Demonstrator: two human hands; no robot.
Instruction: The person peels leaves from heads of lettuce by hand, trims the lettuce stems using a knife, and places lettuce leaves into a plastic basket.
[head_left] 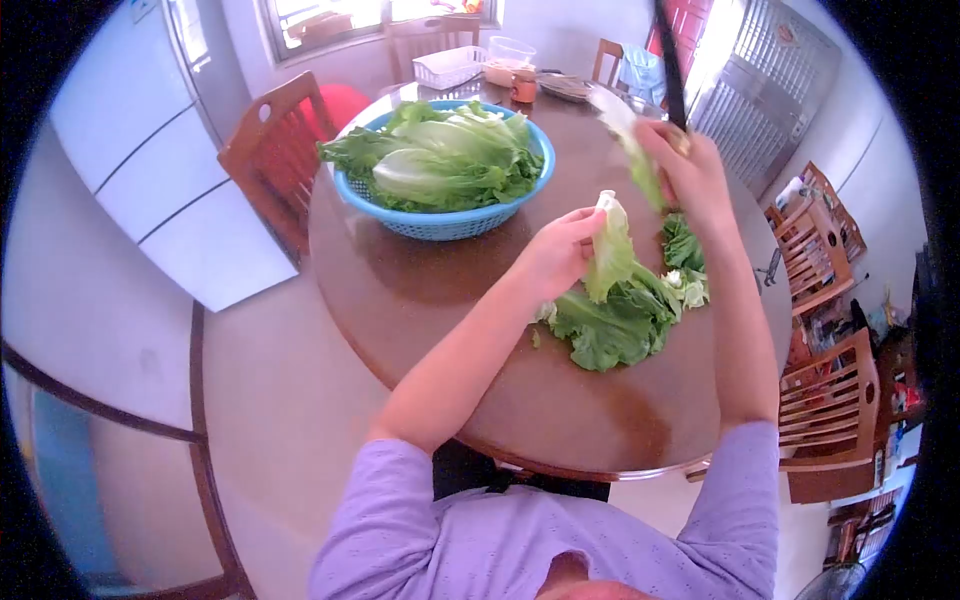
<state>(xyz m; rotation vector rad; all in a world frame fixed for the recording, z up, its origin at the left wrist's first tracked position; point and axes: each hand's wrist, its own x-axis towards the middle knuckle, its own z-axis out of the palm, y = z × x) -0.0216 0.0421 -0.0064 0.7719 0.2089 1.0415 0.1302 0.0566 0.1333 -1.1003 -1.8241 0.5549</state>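
My left hand (560, 255) pinches the pale stem end of a lettuce leaf (612, 255) over the table. Raised to the right of it, my right hand (692, 175) is closed on a long pale lettuce piece (632, 140), blurred at its upper end. A long dark strip (671, 70) runs from the top edge down to the right hand; whether the fingers hold it I cannot tell. Below both hands, loose green lettuce leaves (615, 325) lie on the brown round table (450, 330). Beyond the left hand, a blue basket (450, 225) is heaped with large lettuce leaves (450, 160).
At the table's far side are a white plastic basket (448, 68), a clear container (508, 62), an orange-brown jar (523, 86) and a plate (565, 86). Wooden chairs stand around the table, one at left (275, 150) and one at right (835, 400).
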